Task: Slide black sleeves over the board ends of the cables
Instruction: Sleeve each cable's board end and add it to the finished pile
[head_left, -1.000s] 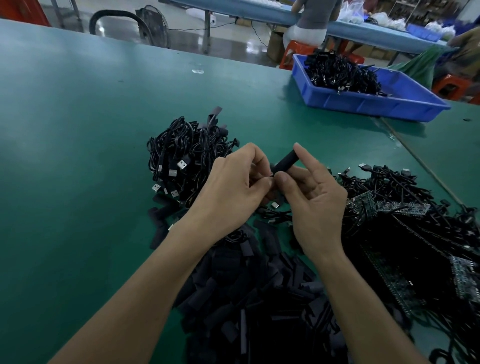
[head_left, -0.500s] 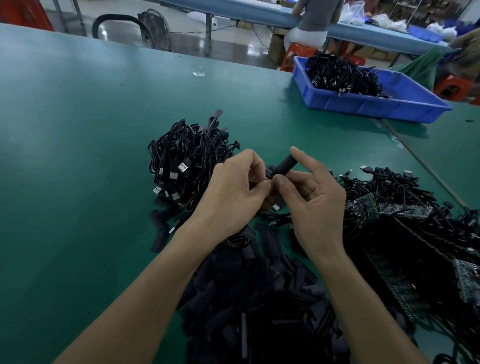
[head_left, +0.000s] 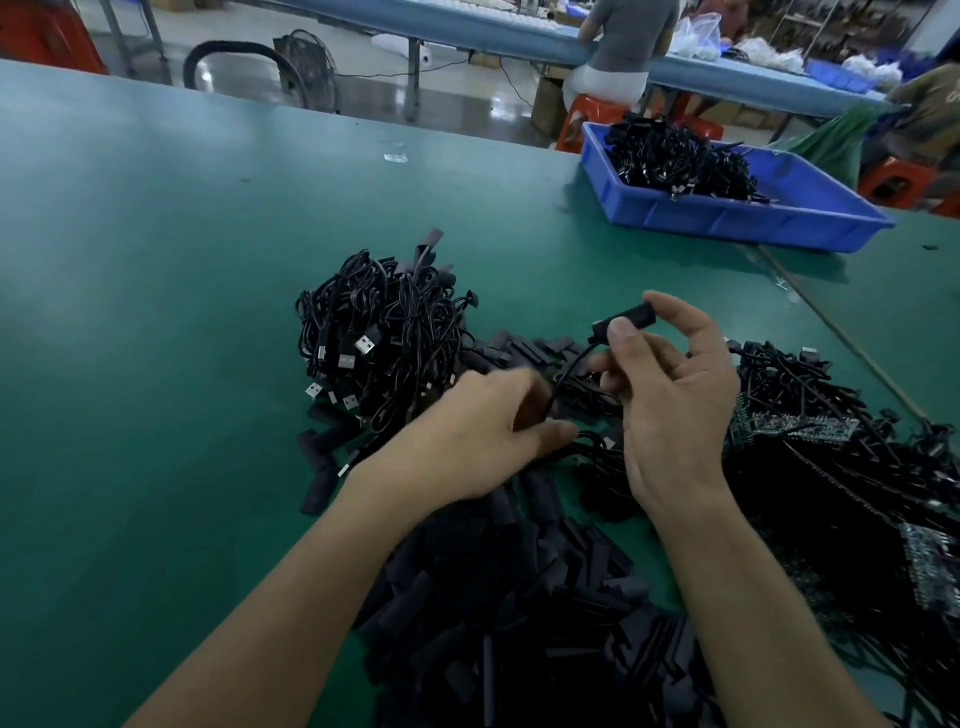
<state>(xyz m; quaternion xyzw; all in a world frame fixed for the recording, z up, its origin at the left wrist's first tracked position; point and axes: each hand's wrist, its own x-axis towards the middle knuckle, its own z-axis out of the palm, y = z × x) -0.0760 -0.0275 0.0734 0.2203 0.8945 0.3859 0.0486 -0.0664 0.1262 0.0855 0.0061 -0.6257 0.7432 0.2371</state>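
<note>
Over the green surface (head_left: 156, 312) the hands have parted since half a second ago. The left hand (head_left: 483, 431) has dropped low and blurred, while the right hand (head_left: 670, 410) has raised the sleeve (head_left: 626, 321), with the cable (head_left: 569, 371) trailing from its lower end, so the sleeve is probably seated and this piece nearly done. The right grip pinches the sleeve between thumb and forefinger, its other fingers loosely curled; the left grip curls where the cable runs, but blur hides whether it holds.

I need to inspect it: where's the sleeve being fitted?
Right of centre in the head view: the right hand pinches the black sleeve, raised above the loose sleeves.
</note>
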